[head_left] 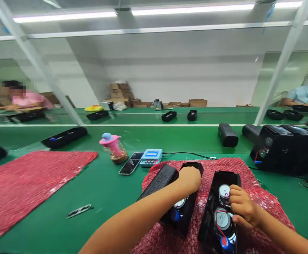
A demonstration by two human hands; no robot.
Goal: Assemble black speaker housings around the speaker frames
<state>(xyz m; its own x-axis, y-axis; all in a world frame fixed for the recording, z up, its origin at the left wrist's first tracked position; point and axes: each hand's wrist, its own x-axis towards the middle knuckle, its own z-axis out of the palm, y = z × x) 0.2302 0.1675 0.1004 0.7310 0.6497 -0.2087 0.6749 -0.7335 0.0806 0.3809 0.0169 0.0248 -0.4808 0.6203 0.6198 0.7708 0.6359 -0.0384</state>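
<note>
Two open black speaker shells lie side by side on a red bubble-wrap sheet [252, 183] in front of me. My left hand [189, 178] is closed over the far end of the left shell [182, 215], next to its black grille cover [158, 181]. My right hand [242, 208] is curled over the right shell [213, 208], its fingers resting on the round drivers and red wires inside. What the fingers pinch, if anything, is hidden.
A phone [131, 163], a blue box with buttons [150, 157] and a pink-topped bottle [114, 148] stand beyond the sheet. Another red sheet [29, 183] lies left. Black speakers stand stacked at right [286, 148]. Other people sit across the green conveyor [143, 137].
</note>
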